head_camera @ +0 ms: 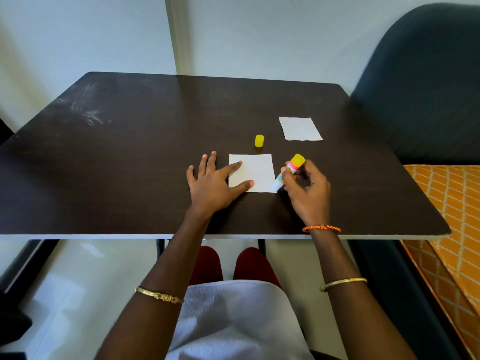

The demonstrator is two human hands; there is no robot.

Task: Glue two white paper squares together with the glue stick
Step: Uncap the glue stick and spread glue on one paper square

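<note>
One glue stick (287, 172) in right hand (306, 189)

Left hand (211, 184) flat, splayed; right hand (306, 189) curled, gripping.

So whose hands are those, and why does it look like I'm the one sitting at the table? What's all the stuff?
There is no machine here. A person wears a camera on their head, so the one picture shows what they see looking down: their own arms, lap and a dark table.

The left hand lies flat, its thumb and a finger pressing the near paper square so it stays put. The right hand grips a glue stick, tilted, with its white tip at that paper's corner.

The little yellow cap stands alone just behind the paper. A second paper square waits farther back on the right.
</note>
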